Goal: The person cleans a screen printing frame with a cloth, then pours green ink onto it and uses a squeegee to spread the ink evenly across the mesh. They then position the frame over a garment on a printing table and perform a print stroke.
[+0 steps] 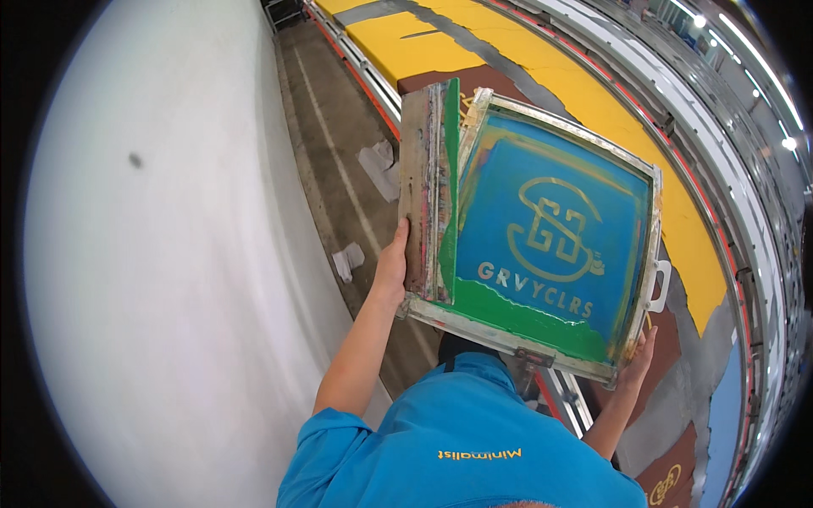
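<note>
A screen-printing frame (566, 161) with blue mesh and a pale stencilled design is held up in front of me, tilted. Wet green ink (533, 323) lies in a band along its near side. My left hand (392, 267) is wrapped round the wooden handle of a squeegee (417, 169), whose blade edge is coated green; the squeegee stands along the frame's left side. At the frame's near right corner, my right hand (637, 357) grips the rim, its fingers partly hidden. A white handle (660, 286) sticks out from the frame's right side.
A long printing table with yellow fabric (525, 52), brown printed pieces (665, 483) and grey strips runs beyond and right of me, edged by metal rails. White crumpled cloths (347, 261) lie on the aisle floor. A large white surface (169, 254) fills the left.
</note>
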Tool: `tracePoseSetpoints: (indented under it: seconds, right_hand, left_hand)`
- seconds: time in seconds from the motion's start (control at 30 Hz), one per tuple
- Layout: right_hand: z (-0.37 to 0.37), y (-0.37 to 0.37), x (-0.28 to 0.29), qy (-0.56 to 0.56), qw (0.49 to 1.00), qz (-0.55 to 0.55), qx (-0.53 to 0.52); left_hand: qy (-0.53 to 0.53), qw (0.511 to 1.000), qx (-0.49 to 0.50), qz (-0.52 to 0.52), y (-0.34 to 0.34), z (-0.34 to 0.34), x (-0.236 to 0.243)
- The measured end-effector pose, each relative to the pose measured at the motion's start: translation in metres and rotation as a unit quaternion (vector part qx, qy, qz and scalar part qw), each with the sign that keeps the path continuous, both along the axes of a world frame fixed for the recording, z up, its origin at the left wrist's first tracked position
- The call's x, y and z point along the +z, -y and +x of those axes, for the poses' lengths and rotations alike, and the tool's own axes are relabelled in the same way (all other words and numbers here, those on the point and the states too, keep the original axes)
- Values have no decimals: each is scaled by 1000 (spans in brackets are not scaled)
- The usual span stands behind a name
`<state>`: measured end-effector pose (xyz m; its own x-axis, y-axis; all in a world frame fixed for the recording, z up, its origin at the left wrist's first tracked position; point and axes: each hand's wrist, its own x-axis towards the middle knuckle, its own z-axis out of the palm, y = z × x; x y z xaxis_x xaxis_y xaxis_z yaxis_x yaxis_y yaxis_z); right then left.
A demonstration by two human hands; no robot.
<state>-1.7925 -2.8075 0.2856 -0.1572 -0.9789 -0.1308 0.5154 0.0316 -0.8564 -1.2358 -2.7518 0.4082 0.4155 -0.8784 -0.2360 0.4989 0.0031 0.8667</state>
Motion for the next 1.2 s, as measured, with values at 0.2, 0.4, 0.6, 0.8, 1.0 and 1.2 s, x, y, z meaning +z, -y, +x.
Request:
tracePoseSetpoints:
  seconds: [0.2,0.4,0.6,0.8,1.0,1.2]
  right_hand:
    - [106,79,37,-11,998,58,-12]
    - [147,134,84,25,982,7,187]
    - [115,221,105,36,932,-120,340]
    - [103,237,103,-136,978,9,159]
    - [90,192,115,-153,987,52,1]
    - [165,175,105,-98,992,40,-61]
  left_hand:
    - [49,993,100,50,16,49,61]
    - [51,984,169,-3,-8,93,59]
    - [-21,993,109,-28,26,95,31]
    - [111,987,116,11,66,95,42]
    - [101,993,45,40,89,115,50]
    - [104,994,-40,2,111,191,74]
